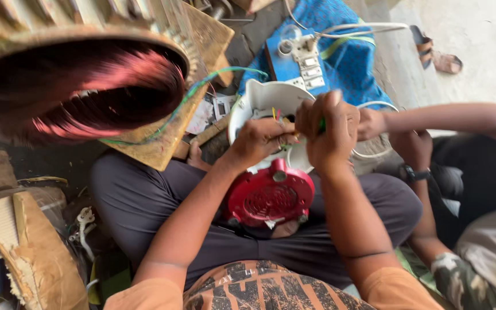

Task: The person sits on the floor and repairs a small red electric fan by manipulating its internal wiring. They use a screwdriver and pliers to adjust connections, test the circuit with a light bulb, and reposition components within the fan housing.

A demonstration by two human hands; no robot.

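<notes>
A person sitting cross-legged on the floor works on a small appliance resting in the lap, its red vented motor cover (270,198) nearest the body and its white casing (259,103) lying open beyond the hands. The left hand (256,140) is pinched around a cluster of thin coloured wires (276,115) at the mouth of the casing. The right hand (329,132), just beside it, is closed in a fist around a green-handled tool (321,124) whose tip is hidden. With the casing open and wires loose, the wiring looks unfinished and closing up is yet to come. A second person's hand (371,123) reaches in from beyond the right hand. Past both hands lies a blue switchboard (294,57); off to the left, a large copper-wound coil (87,86).
</notes>
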